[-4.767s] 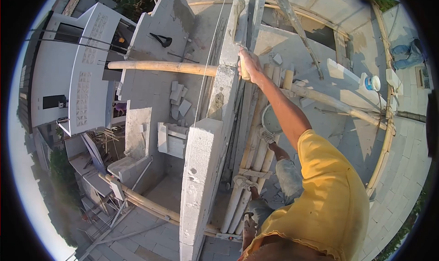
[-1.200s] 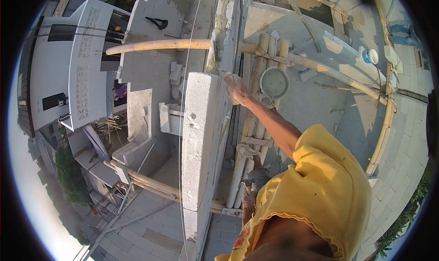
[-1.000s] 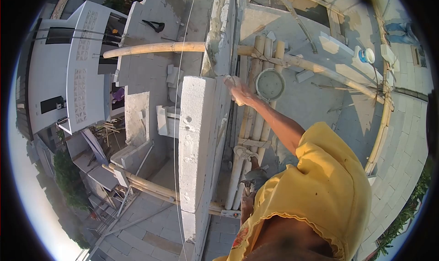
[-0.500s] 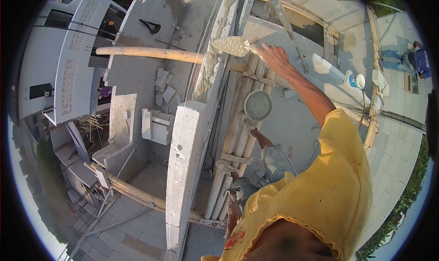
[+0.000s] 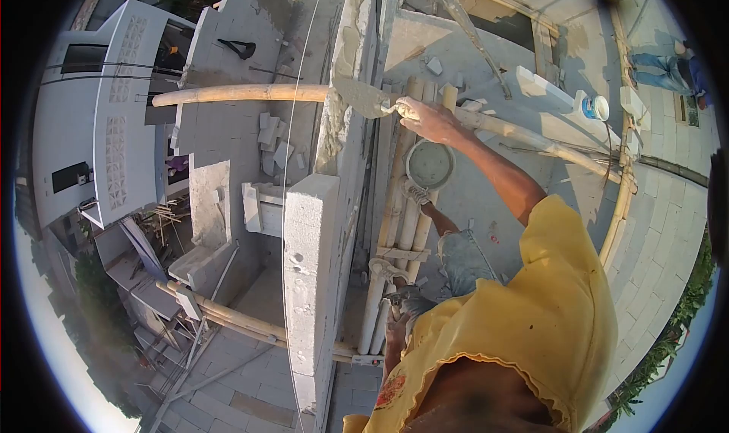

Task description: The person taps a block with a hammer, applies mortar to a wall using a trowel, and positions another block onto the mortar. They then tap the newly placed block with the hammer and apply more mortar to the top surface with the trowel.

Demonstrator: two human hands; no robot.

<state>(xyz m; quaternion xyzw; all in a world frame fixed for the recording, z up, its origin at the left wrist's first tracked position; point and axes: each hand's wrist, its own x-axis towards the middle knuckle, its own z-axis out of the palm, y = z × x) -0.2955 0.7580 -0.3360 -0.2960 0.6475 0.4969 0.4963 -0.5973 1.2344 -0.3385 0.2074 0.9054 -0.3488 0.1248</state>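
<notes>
My right hand (image 5: 434, 122) grips the handle of a pointed trowel (image 5: 363, 99). Its blade lies over the wall's top edge, against a strip of wet grey mortar (image 5: 331, 133). Nearer me, a pale block (image 5: 310, 228) forms the raised part of the same wall. Low beside my leg, my left hand (image 5: 396, 333) is closed around a small dark tool whose kind I cannot make out. A round bucket (image 5: 430, 165) of grey mortar stands by my foot, below my right forearm.
I stand on bamboo scaffold poles (image 5: 402, 228) beside the wall. A string line (image 5: 301, 61) runs along it, and a bamboo pole (image 5: 235, 94) juts out leftward. Broken blocks (image 5: 273, 141) lie below. At the right are a white paint tub (image 5: 594, 107) and another person (image 5: 664, 72).
My right hand and the trowel have moved slightly down and left in view, the blade now lying on the wall's mortar. The view has shifted a little. My left hand stays low.
</notes>
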